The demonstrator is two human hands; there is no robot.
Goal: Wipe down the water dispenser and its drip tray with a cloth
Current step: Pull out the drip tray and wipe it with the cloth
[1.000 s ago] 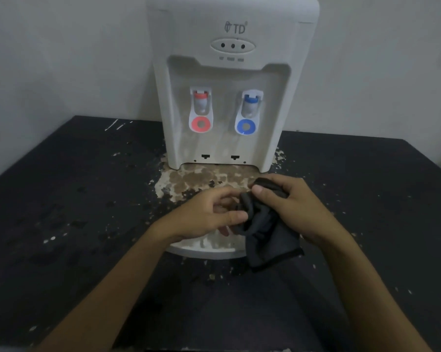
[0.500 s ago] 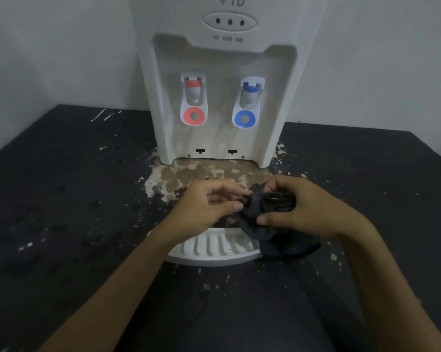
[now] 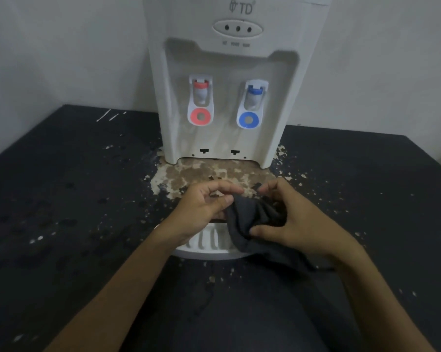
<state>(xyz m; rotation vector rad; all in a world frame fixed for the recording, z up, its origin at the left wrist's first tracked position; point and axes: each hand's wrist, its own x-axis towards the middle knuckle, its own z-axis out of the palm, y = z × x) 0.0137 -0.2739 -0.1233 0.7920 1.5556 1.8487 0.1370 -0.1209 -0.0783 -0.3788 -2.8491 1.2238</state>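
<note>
my left hand and right hand both pinch the cloth over the drip tray, at 6 o'clock from the water dispenser on the table, bunching it into a wiping pad I reckon

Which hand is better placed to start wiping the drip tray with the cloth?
Right, probably. The right hand grips the bunched bulk of the cloth, which hangs over the drip tray; the left hand only pinches one edge and could steady the drip tray instead.
</note>
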